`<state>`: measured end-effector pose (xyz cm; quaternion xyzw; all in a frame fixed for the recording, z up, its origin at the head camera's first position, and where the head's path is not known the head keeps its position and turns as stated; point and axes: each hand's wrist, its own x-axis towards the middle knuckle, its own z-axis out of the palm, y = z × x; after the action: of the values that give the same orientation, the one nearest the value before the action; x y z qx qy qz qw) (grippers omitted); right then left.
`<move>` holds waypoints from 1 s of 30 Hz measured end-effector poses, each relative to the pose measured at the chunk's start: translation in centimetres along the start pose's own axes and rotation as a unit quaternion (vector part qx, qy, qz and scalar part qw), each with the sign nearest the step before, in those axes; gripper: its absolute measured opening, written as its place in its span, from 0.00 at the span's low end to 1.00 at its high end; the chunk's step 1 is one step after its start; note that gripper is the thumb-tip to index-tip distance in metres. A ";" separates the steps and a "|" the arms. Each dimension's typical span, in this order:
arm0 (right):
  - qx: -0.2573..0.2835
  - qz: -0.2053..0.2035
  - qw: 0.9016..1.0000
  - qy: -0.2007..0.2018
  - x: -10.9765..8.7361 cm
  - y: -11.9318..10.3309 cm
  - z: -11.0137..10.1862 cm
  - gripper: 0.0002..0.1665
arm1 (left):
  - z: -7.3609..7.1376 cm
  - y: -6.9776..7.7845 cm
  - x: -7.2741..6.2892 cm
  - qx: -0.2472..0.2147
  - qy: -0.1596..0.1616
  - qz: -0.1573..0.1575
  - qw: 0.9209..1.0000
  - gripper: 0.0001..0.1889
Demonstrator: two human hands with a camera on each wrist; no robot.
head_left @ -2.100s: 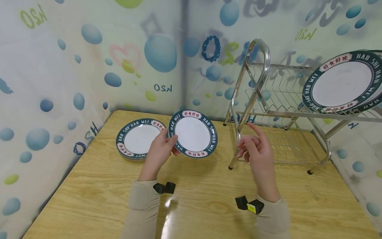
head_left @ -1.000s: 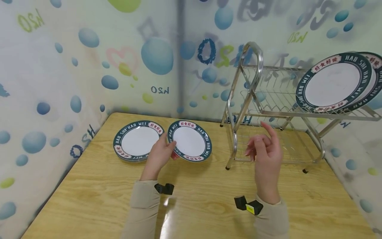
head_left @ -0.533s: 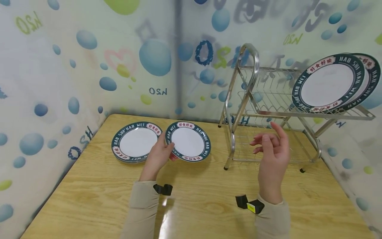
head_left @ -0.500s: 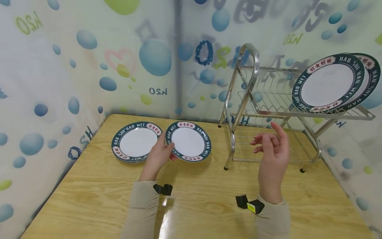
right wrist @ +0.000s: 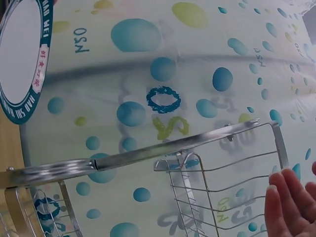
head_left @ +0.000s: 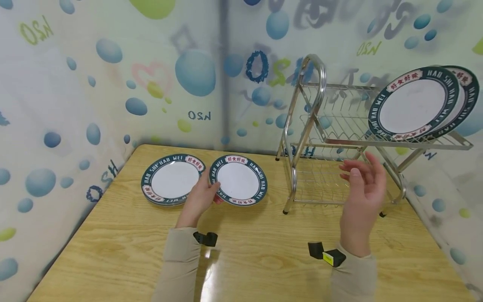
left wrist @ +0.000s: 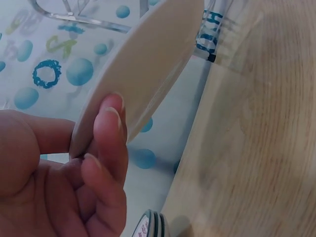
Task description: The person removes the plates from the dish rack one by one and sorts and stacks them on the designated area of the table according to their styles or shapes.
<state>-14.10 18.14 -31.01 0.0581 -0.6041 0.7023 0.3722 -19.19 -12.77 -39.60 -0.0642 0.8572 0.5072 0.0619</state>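
My left hand (head_left: 200,196) pinches the left rim of a white plate (head_left: 238,180) with a dark green lettered border. In the left wrist view the thumb is on one face of that plate (left wrist: 148,64) and curled fingers support its underside. The plate is tilted and held above the table. Just left of it lies a stack of matching plates (head_left: 175,179), partly covered by the hand. My right hand (head_left: 364,197) holds nothing; its fingers are loosely bent in front of the metal dish rack (head_left: 320,121). In the right wrist view its fingertips (right wrist: 281,197) appear near the rack's wires.
Matching plates (head_left: 413,107) lean on the rack's upper tier at the right. The lower tier (head_left: 328,184) sits close to the wooden table (head_left: 264,251). A patterned wall covering (head_left: 196,130) rises behind the table and along both sides.
My right hand has moved right, along the front of the rack. The left hand has lowered the plate slightly and keeps its pinch. The head view has shifted a little.
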 end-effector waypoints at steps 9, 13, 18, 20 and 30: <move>-0.078 -0.031 0.994 0.068 2.0 0.1 -1.9 0.22 | 0.3 -1.2 0.9 -0.016 -0.011 -0.010 1.000 0.33; -0.157 -0.036 0.983 0.089 3.0 -0.1 -3.0 0.23 | 0.4 -1.3 1.0 -0.021 -0.006 -0.006 1.000 0.31; -0.221 -0.042 0.968 0.111 4.6 -1.1 -3.5 0.23 | 0.2 -1.4 1.0 -0.017 -0.003 -0.019 1.000 0.32; -0.251 -0.049 0.960 0.115 5.3 -1.3 -3.7 0.23 | 0.2 -1.4 1.1 -0.020 -0.004 -0.023 1.000 0.32; -0.408 -0.082 0.904 0.099 9.0 -0.5 -6.8 0.27 | 0.3 -1.7 0.9 -0.020 -0.010 -0.023 1.000 0.32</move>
<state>-17.74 28.32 -27.61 -0.1190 -0.7909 0.3639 0.4773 -19.79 -13.34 -41.37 -0.0799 0.8448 0.5229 0.0804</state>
